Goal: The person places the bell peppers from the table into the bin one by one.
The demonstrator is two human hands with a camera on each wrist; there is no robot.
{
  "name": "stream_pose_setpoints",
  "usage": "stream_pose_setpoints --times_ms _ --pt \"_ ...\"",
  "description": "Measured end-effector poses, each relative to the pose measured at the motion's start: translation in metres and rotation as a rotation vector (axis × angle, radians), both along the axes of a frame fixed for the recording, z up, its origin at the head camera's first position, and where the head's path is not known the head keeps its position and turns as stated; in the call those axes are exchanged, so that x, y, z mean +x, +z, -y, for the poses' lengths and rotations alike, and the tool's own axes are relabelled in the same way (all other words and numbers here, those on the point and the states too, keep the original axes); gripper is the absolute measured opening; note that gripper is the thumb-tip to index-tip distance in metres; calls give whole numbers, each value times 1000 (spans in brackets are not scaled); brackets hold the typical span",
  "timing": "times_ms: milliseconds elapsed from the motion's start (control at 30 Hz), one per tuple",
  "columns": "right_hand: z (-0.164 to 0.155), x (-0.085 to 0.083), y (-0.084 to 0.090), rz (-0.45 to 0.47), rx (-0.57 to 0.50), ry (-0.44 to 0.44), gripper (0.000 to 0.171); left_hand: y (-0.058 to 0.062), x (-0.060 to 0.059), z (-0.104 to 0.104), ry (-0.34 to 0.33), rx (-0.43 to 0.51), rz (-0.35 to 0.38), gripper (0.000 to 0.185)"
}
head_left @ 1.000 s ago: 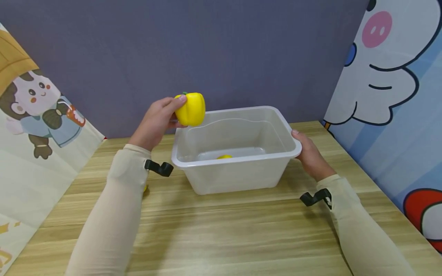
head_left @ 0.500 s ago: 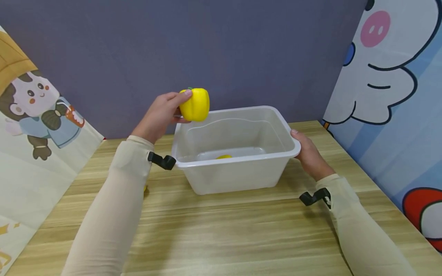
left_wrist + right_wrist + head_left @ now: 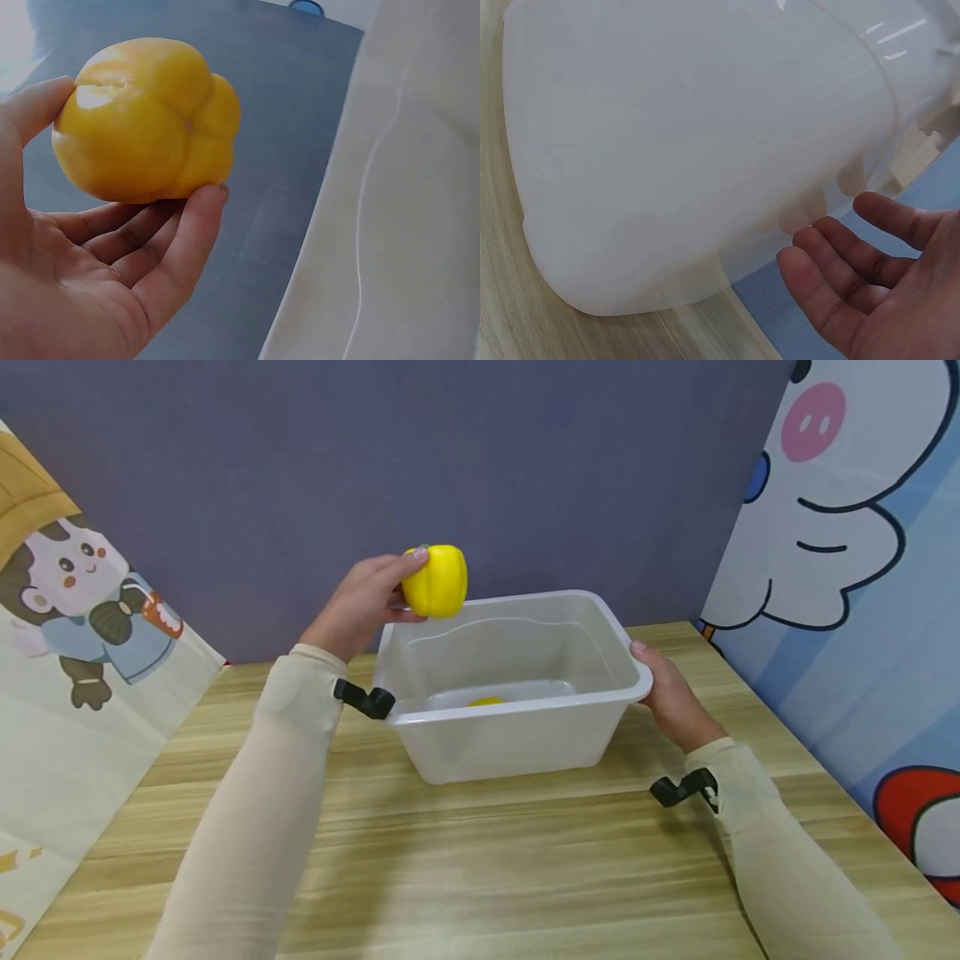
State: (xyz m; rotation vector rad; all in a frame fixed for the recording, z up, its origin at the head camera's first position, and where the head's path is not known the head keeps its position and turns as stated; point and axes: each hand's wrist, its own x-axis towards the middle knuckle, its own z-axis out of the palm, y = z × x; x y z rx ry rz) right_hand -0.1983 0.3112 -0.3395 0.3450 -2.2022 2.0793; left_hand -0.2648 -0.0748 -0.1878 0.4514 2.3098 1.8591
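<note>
A yellow bell pepper (image 3: 441, 582) with a green stem is pinched between the thumb and fingers of my left hand (image 3: 366, 600), above the back left rim of a white plastic bin (image 3: 510, 745). In the left wrist view the lobed underside of the bell pepper (image 3: 135, 127) faces the camera, with the thumb on one side and the fingers below. My right hand (image 3: 678, 702) holds the bin's right rim, thumb on top and fingers beneath. The right wrist view shows its fingers (image 3: 832, 262) close against the outer wall.
Inside the bin lies a yellow object (image 3: 486, 701), mostly hidden by the front wall. The bin stands on a wood-grain table (image 3: 510, 868). A grey panel (image 3: 480, 468) rises behind, and cartoon-printed walls (image 3: 847, 552) flank both sides.
My left hand has carried the bell pepper right and slightly upward, closer over the bin. The yellow bit by my left forearm is now hidden. My right hand and the bin stay in place.
</note>
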Motion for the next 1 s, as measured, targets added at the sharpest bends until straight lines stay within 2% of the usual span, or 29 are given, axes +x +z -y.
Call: stream_pose_setpoints --times_ms 200,400,733,1000 --pt "-1 -1 -1 -7 12 -3 44 1 -5 -3 2 75 34 60" --pt "2 -3 0 6 43 -17 50 -1 -10 -7 16 94 71 60" --pt "-1 -1 0 -15 14 -7 47 -3 -15 -24 2 97 57 58" --pt "-1 0 1 -14 37 -6 52 -6 -17 -33 3 91 48 58"
